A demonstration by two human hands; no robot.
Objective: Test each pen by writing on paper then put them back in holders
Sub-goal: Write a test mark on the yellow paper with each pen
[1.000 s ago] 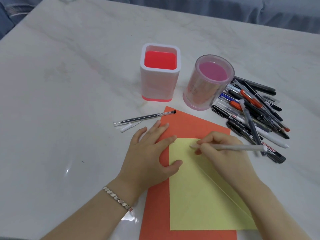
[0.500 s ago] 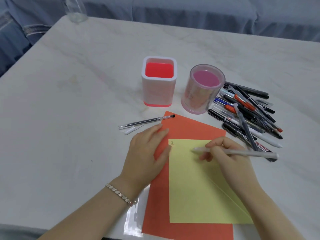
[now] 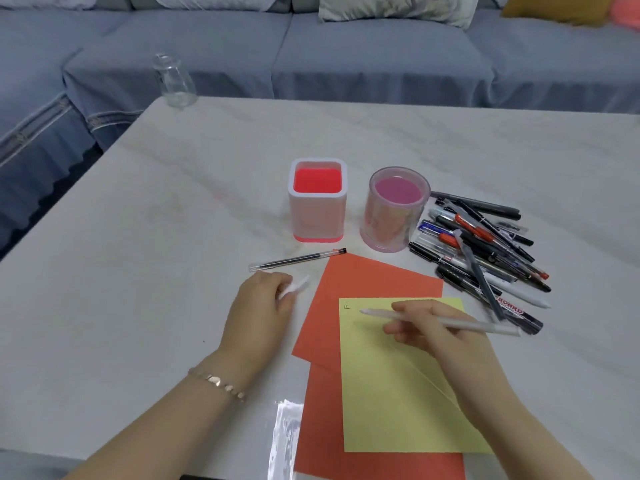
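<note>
Soft even light, glare on the table (image 3: 285, 427), left hand (image 3: 258, 306) motion-blurred, edges bowed

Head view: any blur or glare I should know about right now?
Head view: motion blur smears the left hand and the white cap it pinches; a glare patch sits on the table near its front edge; the right hand and its pen look sharper; the wide lens bends the table's edges.

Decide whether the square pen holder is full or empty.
Empty: the square holder shows only its red floor; nothing stands inside.
</note>
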